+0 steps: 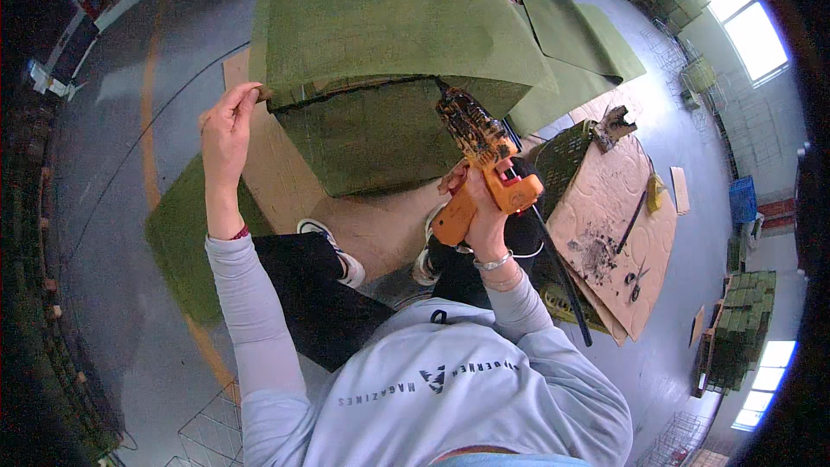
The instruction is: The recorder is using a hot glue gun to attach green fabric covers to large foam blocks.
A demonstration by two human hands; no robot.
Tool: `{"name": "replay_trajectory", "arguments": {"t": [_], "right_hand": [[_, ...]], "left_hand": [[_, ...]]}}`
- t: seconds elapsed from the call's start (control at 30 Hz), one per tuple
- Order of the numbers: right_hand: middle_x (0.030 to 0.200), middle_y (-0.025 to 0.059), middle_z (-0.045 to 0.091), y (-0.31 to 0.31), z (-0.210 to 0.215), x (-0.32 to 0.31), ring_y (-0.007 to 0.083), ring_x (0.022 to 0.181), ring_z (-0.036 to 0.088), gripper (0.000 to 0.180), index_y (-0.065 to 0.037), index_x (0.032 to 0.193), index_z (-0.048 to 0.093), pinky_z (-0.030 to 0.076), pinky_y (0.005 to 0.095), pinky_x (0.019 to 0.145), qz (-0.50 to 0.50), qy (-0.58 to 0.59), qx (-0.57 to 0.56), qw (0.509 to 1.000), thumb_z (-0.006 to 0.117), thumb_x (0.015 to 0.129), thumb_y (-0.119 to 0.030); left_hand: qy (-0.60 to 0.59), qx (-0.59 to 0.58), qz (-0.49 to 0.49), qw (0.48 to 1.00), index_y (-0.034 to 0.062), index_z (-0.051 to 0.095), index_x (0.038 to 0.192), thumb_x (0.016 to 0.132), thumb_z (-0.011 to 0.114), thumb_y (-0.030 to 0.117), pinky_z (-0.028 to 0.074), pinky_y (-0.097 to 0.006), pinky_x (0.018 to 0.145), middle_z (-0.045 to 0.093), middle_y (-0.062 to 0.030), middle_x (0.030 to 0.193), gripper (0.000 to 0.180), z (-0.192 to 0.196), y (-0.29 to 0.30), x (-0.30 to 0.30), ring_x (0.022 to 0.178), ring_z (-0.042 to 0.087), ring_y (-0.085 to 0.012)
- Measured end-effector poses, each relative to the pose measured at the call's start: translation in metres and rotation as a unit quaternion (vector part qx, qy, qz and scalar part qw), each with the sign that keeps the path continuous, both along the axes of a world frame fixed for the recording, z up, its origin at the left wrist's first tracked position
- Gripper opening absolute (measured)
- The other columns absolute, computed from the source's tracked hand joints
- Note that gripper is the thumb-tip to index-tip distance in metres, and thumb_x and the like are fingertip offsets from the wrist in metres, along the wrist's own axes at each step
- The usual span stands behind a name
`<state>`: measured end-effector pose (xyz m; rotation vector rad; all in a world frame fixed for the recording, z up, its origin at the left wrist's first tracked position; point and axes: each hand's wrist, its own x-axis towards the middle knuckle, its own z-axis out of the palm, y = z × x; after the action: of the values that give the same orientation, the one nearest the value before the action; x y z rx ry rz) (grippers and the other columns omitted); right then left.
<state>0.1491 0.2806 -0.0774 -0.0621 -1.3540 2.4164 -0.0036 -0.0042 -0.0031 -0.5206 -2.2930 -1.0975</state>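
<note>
We pinch green sheet (389, 26) by corner with left hand (229, 124), likely steadying edge; right hand (487, 212) grips orange glue gun (486, 151), nozzle at end of black bead (380, 84).

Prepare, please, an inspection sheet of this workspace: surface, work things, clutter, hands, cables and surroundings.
Surface: grey floor with an orange line; a cardboard sheet lies under the work.
Work things: green panel with a black line along its near edge; orange glue gun, its front smeared black, tip at that line.
Clutter: scissors, a black rod and dark crumbs on the right-hand cardboard.
Hands: left hand pinches the panel's corner; right hand grips the gun.
Cables: white cord near the right wrist; its ends cannot be traced.
Surroundings: blue crate, green stacks, bright windows.
</note>
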Motion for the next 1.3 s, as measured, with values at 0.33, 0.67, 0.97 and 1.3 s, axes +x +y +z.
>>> {"name": "replay_trajectory", "arguments": {"t": [0.33, 0.67, 0.97, 1.3], "right_hand": [[0.079, 0.0047, 0.054, 0.007, 0.002, 0.003, 0.0159, 0.069, 0.054, 0.014, -0.003, 0.098, 0.050, 0.048, 0.0310, 0.062, -0.039, -0.006, -0.014, 0.999, 0.055, 0.087, -0.010], [0.077, 0.0047, 0.053, 0.006, 0.005, 0.004, 0.0152, 0.068, 0.053, 0.010, -0.004, 0.094, 0.049, 0.046, 0.0301, 0.060, -0.047, -0.016, -0.031, 0.998, 0.055, 0.087, -0.009], [0.082, 0.0058, 0.051, -0.004, -0.011, 0.001, 0.0172, 0.070, 0.051, 0.016, -0.003, 0.097, 0.048, 0.044, 0.0337, 0.062, -0.035, -0.072, 0.021, 0.997, 0.054, 0.088, -0.015], [0.078, 0.0039, 0.055, 0.009, -0.007, 0.002, 0.0137, 0.066, 0.055, 0.013, -0.004, 0.094, 0.052, 0.047, 0.0275, 0.059, -0.030, -0.018, 0.010, 0.999, 0.059, 0.086, -0.010]], "left_hand": [[-0.076, -0.060, 0.047, 0.994, 0.0017, 0.062, 0.094, 0.089, 0.052, 0.021, 0.040, -0.025, 0.058, 0.061, -0.0086, 0.072, 0.022, 0.010, 0.002, 0.005, 0.060, 0.052, -0.0115], [-0.026, -0.021, 0.032, 0.999, 0.0013, 0.061, 0.094, 0.090, 0.052, 0.021, 0.040, -0.026, 0.057, 0.061, -0.0101, 0.073, 0.022, 0.006, 0.004, 0.003, 0.060, 0.052, -0.0133], [-0.039, -0.023, 0.044, 0.998, 0.0019, 0.062, 0.095, 0.090, 0.051, 0.022, 0.042, -0.026, 0.060, 0.063, -0.0098, 0.073, 0.023, 0.005, 0.007, 0.000, 0.062, 0.056, -0.0145], [-0.061, -0.041, 0.056, 0.996, 0.0024, 0.062, 0.096, 0.090, 0.051, 0.023, 0.043, -0.025, 0.064, 0.065, -0.0083, 0.078, 0.024, 0.005, 0.004, -0.002, 0.067, 0.057, -0.0135]]}}
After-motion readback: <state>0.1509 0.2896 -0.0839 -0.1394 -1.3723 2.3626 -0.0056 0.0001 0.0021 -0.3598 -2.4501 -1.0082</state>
